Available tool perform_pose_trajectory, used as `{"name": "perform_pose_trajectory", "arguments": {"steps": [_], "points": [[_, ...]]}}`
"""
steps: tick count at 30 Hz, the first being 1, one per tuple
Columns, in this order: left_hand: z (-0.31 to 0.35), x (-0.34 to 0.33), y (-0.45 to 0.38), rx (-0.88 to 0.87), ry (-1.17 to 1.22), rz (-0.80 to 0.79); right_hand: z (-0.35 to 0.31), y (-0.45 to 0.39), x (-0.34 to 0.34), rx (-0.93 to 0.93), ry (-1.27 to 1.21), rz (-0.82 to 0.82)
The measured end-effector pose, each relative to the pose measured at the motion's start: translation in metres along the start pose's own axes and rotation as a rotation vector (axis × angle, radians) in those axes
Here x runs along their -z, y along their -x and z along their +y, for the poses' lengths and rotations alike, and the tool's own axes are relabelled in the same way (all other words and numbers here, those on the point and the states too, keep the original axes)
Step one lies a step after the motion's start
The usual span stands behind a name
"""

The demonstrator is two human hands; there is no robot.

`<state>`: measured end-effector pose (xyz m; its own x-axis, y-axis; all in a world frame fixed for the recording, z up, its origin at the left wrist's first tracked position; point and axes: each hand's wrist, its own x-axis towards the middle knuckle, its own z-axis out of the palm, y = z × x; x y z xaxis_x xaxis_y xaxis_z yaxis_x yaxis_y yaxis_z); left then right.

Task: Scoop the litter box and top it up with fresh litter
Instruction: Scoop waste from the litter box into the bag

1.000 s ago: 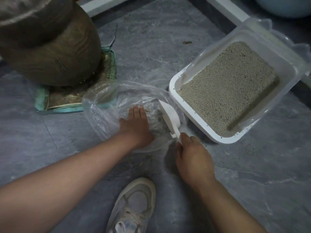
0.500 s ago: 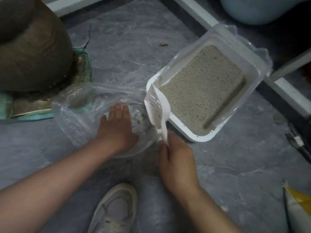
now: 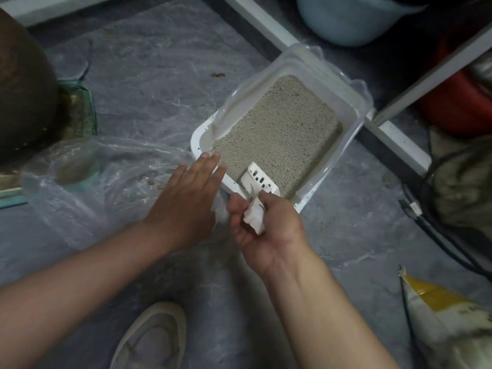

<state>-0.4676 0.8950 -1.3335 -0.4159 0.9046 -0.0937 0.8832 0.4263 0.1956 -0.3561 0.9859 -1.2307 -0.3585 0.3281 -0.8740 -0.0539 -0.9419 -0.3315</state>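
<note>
Right hand (image 3: 266, 225) gripping scoop (image 3: 259, 179) in litter box (image 3: 346, 107); left hand (image 3: 186, 198), fingers straight, beside it above bag (image 3: 87, 177).

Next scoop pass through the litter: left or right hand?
Right. The right hand already grips the white scoop, whose slotted head sits on the litter at the near edge of the litter box. The left hand is flat and holds nothing, its fingertips reaching the box's near corner.
</note>
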Motion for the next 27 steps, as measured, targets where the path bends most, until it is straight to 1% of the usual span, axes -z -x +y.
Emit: {"name": "perform_pose_trajectory", "arguments": {"steps": [4,9,14,19,27], "points": [[0.005,-0.005,-0.002,-0.056,-0.061,-0.028,-0.016,-0.012,-0.012,-0.034,-0.165,0.066],[0.007,-0.013,0.000,-0.065,-0.095,-0.035,-0.027,-0.025,-0.024,-0.033,-0.181,0.090],[0.004,-0.020,-0.003,-0.091,-0.117,0.008,-0.026,-0.041,-0.023,-0.012,-0.244,0.094],[0.003,-0.014,-0.004,-0.106,-0.113,0.031,-0.027,-0.058,-0.020,0.034,-0.212,0.123],[0.003,-0.016,-0.006,-0.106,-0.127,0.021,-0.031,-0.081,-0.017,0.113,-0.160,0.200]]}}
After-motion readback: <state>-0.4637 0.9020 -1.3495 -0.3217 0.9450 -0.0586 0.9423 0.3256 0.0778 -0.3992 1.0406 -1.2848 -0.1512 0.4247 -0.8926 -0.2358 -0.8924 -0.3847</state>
